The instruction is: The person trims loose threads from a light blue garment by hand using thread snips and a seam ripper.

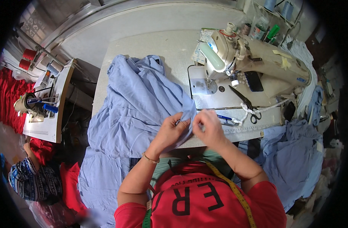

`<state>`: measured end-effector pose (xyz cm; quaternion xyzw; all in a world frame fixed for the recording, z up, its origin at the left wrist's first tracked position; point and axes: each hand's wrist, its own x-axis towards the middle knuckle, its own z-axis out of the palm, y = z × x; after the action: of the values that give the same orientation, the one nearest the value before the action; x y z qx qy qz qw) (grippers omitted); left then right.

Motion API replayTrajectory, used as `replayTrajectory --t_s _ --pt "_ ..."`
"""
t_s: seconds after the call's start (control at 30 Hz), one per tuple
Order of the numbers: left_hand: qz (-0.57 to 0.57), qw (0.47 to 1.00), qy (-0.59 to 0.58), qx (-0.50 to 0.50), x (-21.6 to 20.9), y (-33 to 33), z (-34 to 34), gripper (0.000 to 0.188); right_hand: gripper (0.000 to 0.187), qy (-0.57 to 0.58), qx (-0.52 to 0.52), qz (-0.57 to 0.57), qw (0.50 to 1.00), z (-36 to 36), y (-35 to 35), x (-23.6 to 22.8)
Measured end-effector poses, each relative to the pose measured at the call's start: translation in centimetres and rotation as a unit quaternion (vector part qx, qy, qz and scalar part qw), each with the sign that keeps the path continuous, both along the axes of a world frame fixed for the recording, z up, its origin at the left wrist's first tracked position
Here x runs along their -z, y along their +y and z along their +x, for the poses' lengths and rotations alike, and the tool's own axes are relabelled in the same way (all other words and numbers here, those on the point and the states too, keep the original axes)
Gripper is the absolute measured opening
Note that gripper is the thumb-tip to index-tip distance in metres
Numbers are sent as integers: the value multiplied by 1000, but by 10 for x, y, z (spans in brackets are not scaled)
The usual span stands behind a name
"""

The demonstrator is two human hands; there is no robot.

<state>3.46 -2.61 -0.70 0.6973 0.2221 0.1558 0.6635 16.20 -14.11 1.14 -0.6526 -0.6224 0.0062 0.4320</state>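
A light blue cloth garment (134, 102) lies rumpled over the left half of the sewing table and hangs past its front edge. My left hand (169, 133), with a bracelet at the wrist, pinches the garment's narrow edge between thumb and fingers. Close beside it on the right, my right hand (209, 128) is closed in a pinch, its fingertips slightly blurred. Whatever those fingers hold, if anything, is too small to make out. Behind the hands, the raised strip of cloth runs toward the machine bed without lying under the needle.
A sewing machine (257, 57) fills the right side. Black scissors (242, 97), a dark phone (254, 81) and a blue pen (224, 117) lie near it. More blue cloth (288, 159) hangs at right. Another person's arm (31, 155) shows at left beside a second machine table (63, 102).
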Motion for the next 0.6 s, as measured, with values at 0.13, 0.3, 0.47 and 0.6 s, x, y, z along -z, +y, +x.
replayTrajectory --t_s 0.13,0.3,0.47,0.6 --pt "22 999 -36 -13 1 -1 4 16 10 77 34 15 996 7 6 9" --pt "-13 1000 5 -1 7 4 1 15 9 179 106 -13 978 29 -1 16" --pt "-89 995 -38 7 -4 2 0 18 11 43 103 -68 991 39 -16 9" --pt "-122 991 -31 36 -7 7 -5 22 19 -87 92 -145 981 48 -34 -14"
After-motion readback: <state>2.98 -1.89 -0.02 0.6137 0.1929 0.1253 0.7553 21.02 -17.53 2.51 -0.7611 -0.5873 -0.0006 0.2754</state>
